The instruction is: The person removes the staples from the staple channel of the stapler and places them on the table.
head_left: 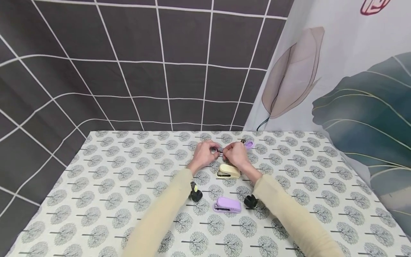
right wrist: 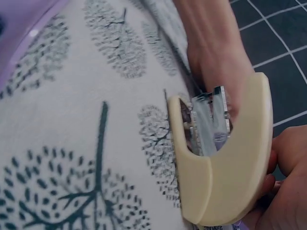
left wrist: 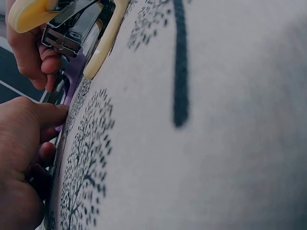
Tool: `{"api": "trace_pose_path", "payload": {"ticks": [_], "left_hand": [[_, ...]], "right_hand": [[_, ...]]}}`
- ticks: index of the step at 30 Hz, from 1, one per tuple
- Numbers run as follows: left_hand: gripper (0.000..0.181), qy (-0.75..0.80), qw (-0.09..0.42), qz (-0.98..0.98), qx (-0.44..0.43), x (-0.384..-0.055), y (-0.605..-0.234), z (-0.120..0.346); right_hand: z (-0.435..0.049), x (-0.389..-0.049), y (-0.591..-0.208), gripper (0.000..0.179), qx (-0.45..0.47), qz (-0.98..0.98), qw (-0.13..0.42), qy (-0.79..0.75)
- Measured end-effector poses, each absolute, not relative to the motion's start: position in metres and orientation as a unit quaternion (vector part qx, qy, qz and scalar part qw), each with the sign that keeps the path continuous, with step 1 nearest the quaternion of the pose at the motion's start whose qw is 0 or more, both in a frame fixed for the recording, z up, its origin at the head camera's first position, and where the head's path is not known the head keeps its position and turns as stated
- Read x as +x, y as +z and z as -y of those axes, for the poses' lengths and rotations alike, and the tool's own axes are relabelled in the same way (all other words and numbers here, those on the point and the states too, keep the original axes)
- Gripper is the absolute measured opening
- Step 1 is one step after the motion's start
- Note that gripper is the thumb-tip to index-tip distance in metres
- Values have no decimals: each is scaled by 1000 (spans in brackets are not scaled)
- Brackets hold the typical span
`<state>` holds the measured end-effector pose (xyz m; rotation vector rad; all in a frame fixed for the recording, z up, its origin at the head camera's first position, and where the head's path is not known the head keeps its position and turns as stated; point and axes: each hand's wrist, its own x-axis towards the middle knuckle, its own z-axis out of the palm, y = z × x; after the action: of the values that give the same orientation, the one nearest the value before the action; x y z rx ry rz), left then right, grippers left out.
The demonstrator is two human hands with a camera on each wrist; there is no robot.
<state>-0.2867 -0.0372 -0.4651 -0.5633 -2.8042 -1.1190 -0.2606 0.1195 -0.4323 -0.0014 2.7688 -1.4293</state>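
Note:
A purple stapler, swung wide open, is between my hands at the back of the table; its purple top part shows beyond the right hand. My left hand pinches one end, its thumb against the purple base in the left wrist view. The curled fingers of my right hand hold the stapler at its metal rail, largely covering it; whether they also pinch staples is hidden. Just in front of the hands stands a cream-yellow stapler, untouched. Nearer me, between the forearms, lies another purple stapler.
A white cloth printed with grey trees covers the table. Behind it hangs a dark curtain with white grid lines; a leaf-patterned curtain is at the right. Black wrist cameras sit under both forearms.

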Motion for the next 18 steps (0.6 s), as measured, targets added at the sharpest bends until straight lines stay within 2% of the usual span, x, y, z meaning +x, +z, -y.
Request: {"api": "trace_pose_path", "payload": {"ticks": [10, 18], "left_hand": [[28, -363, 28, 914, -181, -284, -463, 38], [28, -371, 15, 913, -168, -283, -460, 37]], "right_hand": [[-120, -261, -432, 12, 57, -841, 69, -534], [-121, -259, -431, 10, 28, -860, 47, -508]]}}
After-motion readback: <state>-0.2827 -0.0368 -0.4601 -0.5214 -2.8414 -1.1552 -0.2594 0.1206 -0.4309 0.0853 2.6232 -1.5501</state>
